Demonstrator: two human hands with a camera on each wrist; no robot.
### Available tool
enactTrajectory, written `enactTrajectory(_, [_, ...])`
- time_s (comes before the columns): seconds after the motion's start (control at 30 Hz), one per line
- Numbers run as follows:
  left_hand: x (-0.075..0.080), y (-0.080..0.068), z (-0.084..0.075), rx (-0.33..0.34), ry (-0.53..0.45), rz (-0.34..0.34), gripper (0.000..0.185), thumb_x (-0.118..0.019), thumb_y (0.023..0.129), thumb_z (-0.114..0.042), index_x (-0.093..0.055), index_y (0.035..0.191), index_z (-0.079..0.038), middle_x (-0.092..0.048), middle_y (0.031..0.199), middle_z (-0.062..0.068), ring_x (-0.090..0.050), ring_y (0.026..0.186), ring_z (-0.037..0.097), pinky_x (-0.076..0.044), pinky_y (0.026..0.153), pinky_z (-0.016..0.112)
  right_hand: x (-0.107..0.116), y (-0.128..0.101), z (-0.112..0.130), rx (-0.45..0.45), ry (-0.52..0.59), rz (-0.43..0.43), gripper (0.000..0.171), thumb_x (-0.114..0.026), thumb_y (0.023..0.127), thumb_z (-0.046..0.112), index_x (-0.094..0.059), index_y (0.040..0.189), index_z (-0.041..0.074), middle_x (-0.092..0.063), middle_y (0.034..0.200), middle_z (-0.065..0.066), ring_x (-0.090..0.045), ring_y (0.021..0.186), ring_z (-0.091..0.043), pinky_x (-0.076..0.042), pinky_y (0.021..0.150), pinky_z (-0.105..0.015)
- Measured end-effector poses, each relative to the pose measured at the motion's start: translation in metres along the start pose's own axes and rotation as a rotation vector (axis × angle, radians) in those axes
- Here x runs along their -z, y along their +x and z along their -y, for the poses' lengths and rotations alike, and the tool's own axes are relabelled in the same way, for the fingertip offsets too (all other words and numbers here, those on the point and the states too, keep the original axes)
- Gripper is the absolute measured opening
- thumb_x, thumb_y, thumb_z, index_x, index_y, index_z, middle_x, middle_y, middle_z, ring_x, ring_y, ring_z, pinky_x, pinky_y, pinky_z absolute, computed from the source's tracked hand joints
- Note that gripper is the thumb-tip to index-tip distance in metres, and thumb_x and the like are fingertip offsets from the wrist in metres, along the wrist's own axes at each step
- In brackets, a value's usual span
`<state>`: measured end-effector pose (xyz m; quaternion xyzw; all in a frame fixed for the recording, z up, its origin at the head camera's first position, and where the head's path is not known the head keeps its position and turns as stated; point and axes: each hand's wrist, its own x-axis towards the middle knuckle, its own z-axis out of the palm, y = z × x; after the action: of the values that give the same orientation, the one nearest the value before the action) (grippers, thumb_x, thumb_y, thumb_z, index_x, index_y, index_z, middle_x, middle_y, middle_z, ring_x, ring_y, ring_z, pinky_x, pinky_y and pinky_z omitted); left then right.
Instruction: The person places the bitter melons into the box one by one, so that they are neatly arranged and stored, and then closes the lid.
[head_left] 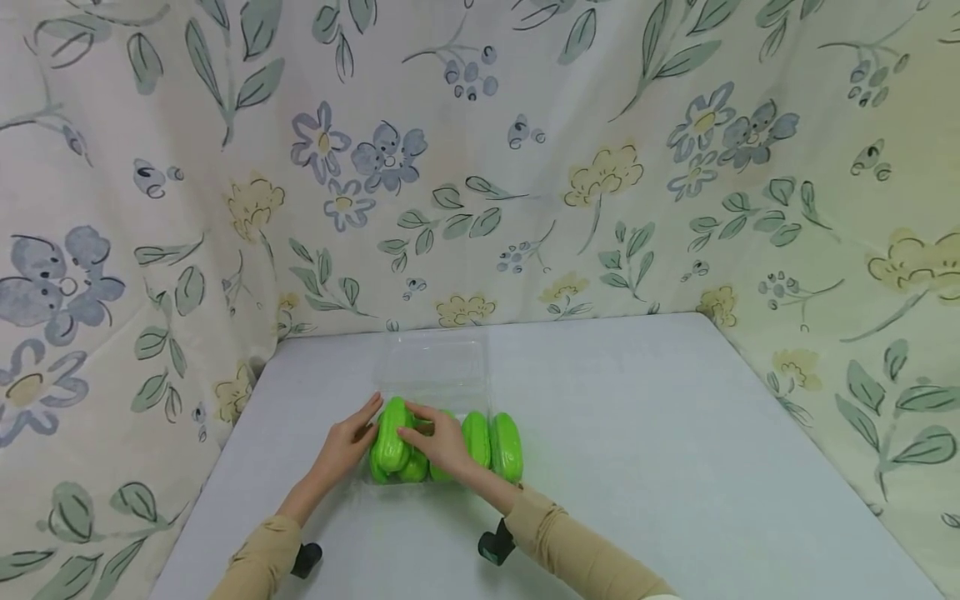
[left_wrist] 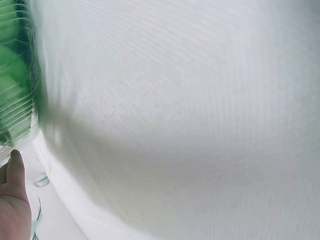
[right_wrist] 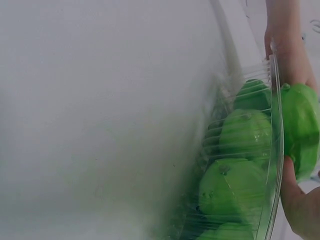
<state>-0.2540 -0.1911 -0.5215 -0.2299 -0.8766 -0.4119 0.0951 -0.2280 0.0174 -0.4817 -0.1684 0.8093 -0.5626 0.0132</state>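
Note:
A clear plastic box (head_left: 431,364) with its lid folded back holds several bright green, elongated, glossy vegetables (right_wrist: 232,187); their exact kind is unclear. Above the left end of the box, my right hand (head_left: 442,442) pinches one green vegetable (head_left: 392,435) between thumb and fingers, tilted over the others. My left hand (head_left: 348,442) is at the box's left side, fingers extended close to that vegetable. In the left wrist view its thumb (left_wrist: 16,172) points up beside the ribbed box wall. One more green vegetable (head_left: 507,447) lies at the right side of the box.
The box stands on a white-covered table (head_left: 637,442). Behind and beside it hangs a floral curtain (head_left: 465,192). Black wrist-worn devices (head_left: 495,543) show under both forearms.

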Motion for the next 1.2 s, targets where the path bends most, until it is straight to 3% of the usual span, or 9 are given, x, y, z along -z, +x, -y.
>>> enactTrajectory(0.13, [-0.001, 0.001, 0.001, 0.002, 0.017, -0.008, 0.048, -0.057, 0.091, 0.002, -0.043, 0.137, 0.005, -0.038, 0.146, 0.022, -0.045, 0.128, 0.038, -0.051, 0.094, 0.042, 0.003, -0.001, -0.001, -0.019, 0.025, 0.010, 0.047, -0.063, 0.092, 0.026, -0.054, 0.134, 0.008, -0.057, 0.133, -0.016, -0.066, 0.102, -0.033, -0.061, 0.073, -0.027])
enactTrajectory(0.37, [-0.001, 0.001, 0.000, 0.029, 0.013, -0.009, 0.048, -0.056, 0.092, 0.003, -0.044, 0.137, 0.005, -0.039, 0.146, 0.021, -0.044, 0.128, 0.038, -0.050, 0.095, 0.042, 0.022, -0.005, -0.003, -0.062, 0.079, 0.045, 0.048, -0.064, 0.091, 0.026, -0.053, 0.135, 0.011, -0.054, 0.134, -0.023, -0.062, 0.108, -0.035, -0.061, 0.077, -0.036])
enactTrajectory(0.5, [0.000, 0.002, -0.003, 0.038, 0.018, -0.003, 0.048, -0.056, 0.092, 0.002, -0.043, 0.138, 0.005, -0.038, 0.147, 0.020, -0.044, 0.129, 0.038, -0.049, 0.096, 0.042, 0.037, -0.009, -0.005, -0.081, 0.062, 0.064, 0.048, -0.065, 0.091, 0.026, -0.054, 0.135, 0.013, -0.054, 0.134, -0.023, -0.062, 0.108, -0.035, -0.061, 0.076, -0.033])
enactTrajectory(0.67, [0.000, 0.002, -0.004, 0.030, 0.027, -0.005, 0.048, -0.057, 0.092, 0.003, -0.044, 0.137, 0.006, -0.039, 0.146, 0.021, -0.044, 0.129, 0.038, -0.050, 0.095, 0.043, 0.054, -0.014, -0.005, -0.030, 0.036, 0.068, 0.047, -0.064, 0.091, 0.020, -0.053, 0.135, 0.006, -0.053, 0.134, -0.023, -0.064, 0.105, -0.036, -0.061, 0.076, -0.031])
enactTrajectory(0.9, [-0.001, 0.002, -0.003, 0.041, 0.017, 0.012, 0.048, -0.056, 0.092, 0.002, -0.042, 0.138, 0.005, -0.038, 0.147, 0.020, -0.043, 0.130, 0.037, -0.049, 0.096, 0.042, 0.080, -0.023, -0.006, -0.073, 0.018, 0.061, 0.047, -0.064, 0.091, 0.023, -0.053, 0.136, 0.013, -0.056, 0.133, -0.020, -0.064, 0.107, -0.032, -0.061, 0.081, -0.037])
enactTrajectory(1.2, [0.000, 0.002, 0.000, 0.026, 0.023, 0.003, 0.048, -0.056, 0.092, 0.002, -0.043, 0.138, 0.005, -0.039, 0.147, 0.019, -0.044, 0.130, 0.037, -0.050, 0.096, 0.041, 0.109, -0.024, -0.013, -0.092, -0.074, -0.019, 0.047, -0.064, 0.091, 0.025, -0.054, 0.135, 0.012, -0.058, 0.130, -0.021, -0.065, 0.106, -0.033, -0.060, 0.082, -0.037])
